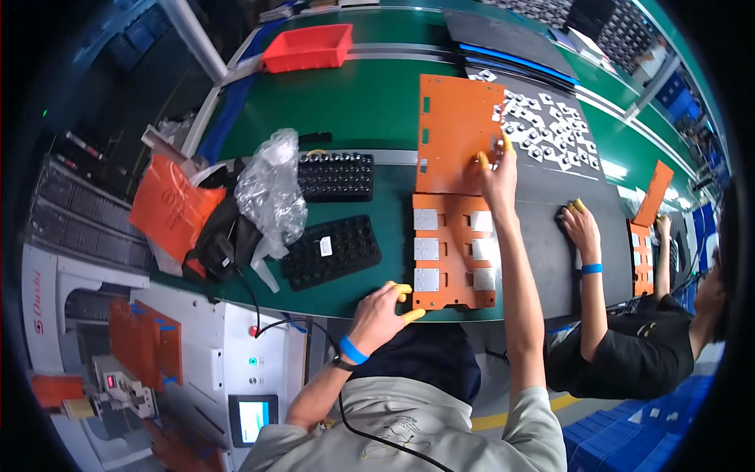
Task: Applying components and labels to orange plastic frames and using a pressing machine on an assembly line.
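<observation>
An orange fixture base (454, 263) lies at the table's front edge, with square silver metal plates (425, 248) set in columns at its left and right. Beyond it stretches its orange lid (448, 130), swung open away from me. My right hand (499, 182), in yellow finger covers, grips the lid's right edge, one fingertip against its face. By the base's lower left corner is my left hand (379, 316), its yellow-covered fingers spread and nothing in them; whether it touches the base I cannot tell.
Left of the fixture are two black trays (330, 252), clear plastic wrap (273, 189) and an orange bag (173, 206). Many small white parts (550, 130) lie on a black mat (543, 228) at right. A co-worker's hand (582, 228) rests there. A red bin (308, 49) stands far back.
</observation>
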Tool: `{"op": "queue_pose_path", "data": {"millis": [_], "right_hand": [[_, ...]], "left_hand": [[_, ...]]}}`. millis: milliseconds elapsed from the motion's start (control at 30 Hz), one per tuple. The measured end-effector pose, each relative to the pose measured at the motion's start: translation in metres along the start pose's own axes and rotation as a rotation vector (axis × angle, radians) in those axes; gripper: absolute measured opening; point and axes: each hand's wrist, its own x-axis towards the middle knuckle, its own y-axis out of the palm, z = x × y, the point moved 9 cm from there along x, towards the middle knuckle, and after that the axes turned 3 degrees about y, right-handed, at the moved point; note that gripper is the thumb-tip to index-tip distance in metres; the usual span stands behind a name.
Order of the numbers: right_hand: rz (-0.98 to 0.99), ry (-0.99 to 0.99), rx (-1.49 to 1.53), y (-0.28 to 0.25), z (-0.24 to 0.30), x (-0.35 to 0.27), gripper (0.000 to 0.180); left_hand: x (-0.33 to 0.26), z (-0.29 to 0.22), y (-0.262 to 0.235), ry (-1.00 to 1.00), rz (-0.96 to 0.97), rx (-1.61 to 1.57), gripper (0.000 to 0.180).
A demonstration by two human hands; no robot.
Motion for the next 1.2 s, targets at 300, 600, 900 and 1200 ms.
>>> {"op": "queue_pose_path", "data": {"millis": [300,600,900,1200], "right_hand": [[0.133,0.015,-0.611,-0.031,0.003,-0.104,0.033],[0.160,0.108,-0.639,-0.039,-0.014,-0.121,0.036],[0.151,0.088,-0.603,-0.046,-0.018,-0.120,0.029],[0.272,0.225,-0.479,-0.038,-0.045,-0.110,0.029]], "left_hand": [[0.090,-0.036,-0.030,0.250,-0.445,0.245,0.042],[0.125,0.008,0.013,0.011,-0.325,0.312,0.033],[0.130,0.018,0.020,-0.093,-0.349,0.176,0.029],[0.138,0.036,0.022,-0.083,-0.368,0.187,0.027]]}}
